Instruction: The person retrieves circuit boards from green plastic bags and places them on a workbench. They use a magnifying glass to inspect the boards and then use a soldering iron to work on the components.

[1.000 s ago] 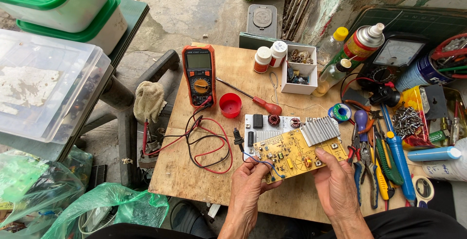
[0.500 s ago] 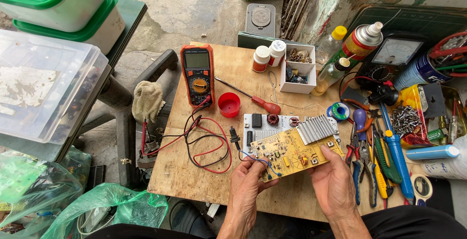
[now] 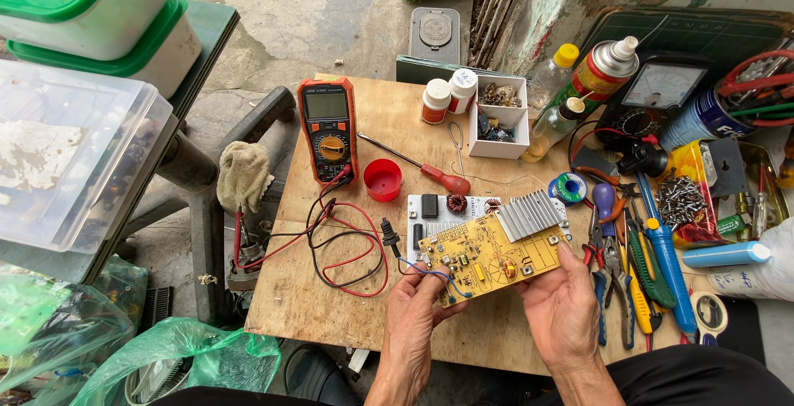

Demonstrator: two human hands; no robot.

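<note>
A: Counts? One orange-cased digital multimeter (image 3: 329,129), one red plastic cap (image 3: 382,179), one red-handled screwdriver (image 3: 423,169).

B: Two white-capped pill bottles (image 3: 448,95), two green-lidded white tubs (image 3: 99,21), one yellow circuit board (image 3: 488,259); pliers perhaps four.

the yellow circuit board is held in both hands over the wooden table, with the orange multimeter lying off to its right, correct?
Not quite. The head view shows the multimeter lying to the left of the yellow circuit board, not the right. The rest stands: the left hand and right hand both hold the board over the wooden table.
</note>
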